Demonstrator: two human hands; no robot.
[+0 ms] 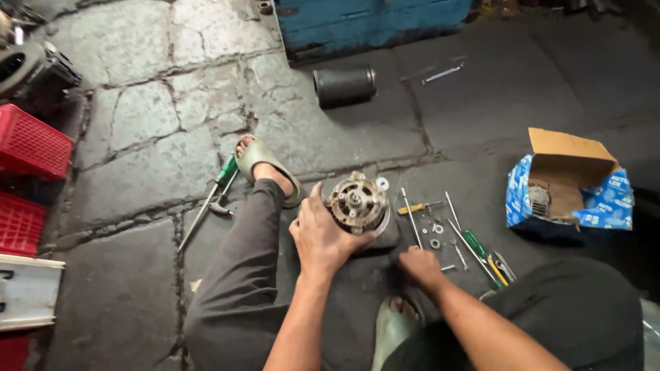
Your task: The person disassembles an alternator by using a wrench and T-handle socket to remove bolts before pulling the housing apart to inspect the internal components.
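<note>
Motor [357,204], left hand [322,237] gripping, tools [474,247] beside

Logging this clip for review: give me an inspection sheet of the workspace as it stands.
Surface: cracked grey stone floor, dirty, with a dark mat under the work.
Job's things: round metal motor unit, standing on the mat.
Clutter: screwdrivers and rods, washers, long green-handled tool, dark cylinder, spanner, open cardboard box.
Hands: left hand grips the motor unit's side; right hand is down on the mat beside it, whether it holds something small cannot be told.
Cables: nothing seen.
Surroundings: red crates, blue cabinet, sandalled foot.
</note>
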